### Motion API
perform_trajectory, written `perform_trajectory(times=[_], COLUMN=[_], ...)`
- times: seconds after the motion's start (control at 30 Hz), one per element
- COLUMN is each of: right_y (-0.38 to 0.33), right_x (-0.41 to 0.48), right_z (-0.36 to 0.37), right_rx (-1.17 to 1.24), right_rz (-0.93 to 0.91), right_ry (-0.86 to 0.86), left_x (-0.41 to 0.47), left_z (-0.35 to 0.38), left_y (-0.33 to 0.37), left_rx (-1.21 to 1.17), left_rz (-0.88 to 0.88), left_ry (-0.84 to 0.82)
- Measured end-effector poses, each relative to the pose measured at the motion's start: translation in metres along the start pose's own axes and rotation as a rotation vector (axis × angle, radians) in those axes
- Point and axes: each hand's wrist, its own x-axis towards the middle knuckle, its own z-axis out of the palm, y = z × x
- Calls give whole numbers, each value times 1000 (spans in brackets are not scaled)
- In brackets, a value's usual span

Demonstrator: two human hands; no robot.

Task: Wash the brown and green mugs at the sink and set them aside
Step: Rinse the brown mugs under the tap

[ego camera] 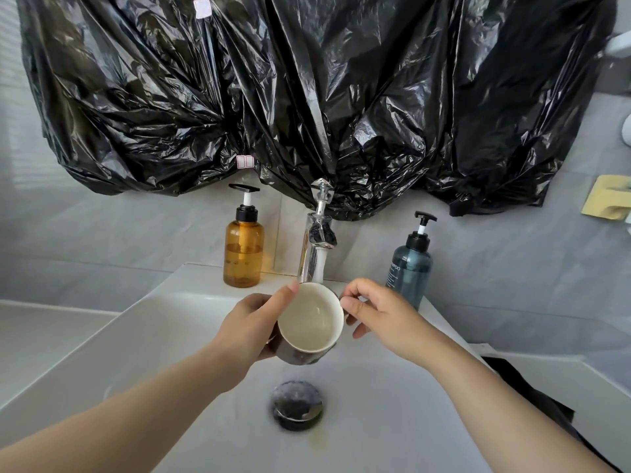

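your left hand (254,322) wraps the mug (309,319), thumb on its rim. your right hand (379,312) pinches its handle, under the faucet (316,247) above the sink (170,336).

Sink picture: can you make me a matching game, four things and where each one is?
Things:
1. mug
2. amber bottle
3. blue bottle
4. plug

Places:
a. left of the tap
b. bottom of the basin
c. in the left hand
d. right of the tap

Pairs: 1-c, 2-a, 3-d, 4-b
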Motion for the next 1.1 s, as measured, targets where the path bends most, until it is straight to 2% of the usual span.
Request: perform_trajectory(times=[0.13,0.3,0.43,0.57,0.67,0.83,0.97,1.03,1.1], right_y=[-1,2,4,6,6,8,9,5,7], right_x=[0,2,4,5,6,5,1,0,1], right_z=[3,6,10,11,9,8,16,18,20], right_rx=[115,258,263,208,228,254,421,419,366], right_rz=[19,9,-48,-62,-65,12,225,194,147], right_ry=[42,114,178,245,263,230,-21,-50,-2], left_x=[-2,-2,-3,-7,-9,-7,-6,-7,-6], left_z=[1,0,0,-2,-1,1,3,3,1], left_y=[1,3,7,15,14,8,8,10,11], left_rx=[-117,-208,-172,-103,-141,-250,-332,-318,-220], left_rz=[-57,10,47,-19,-83,-99,-55,-19,-1], left_ry=[-58,-98,-110,-194,-207,-170,-133,-135,-152])
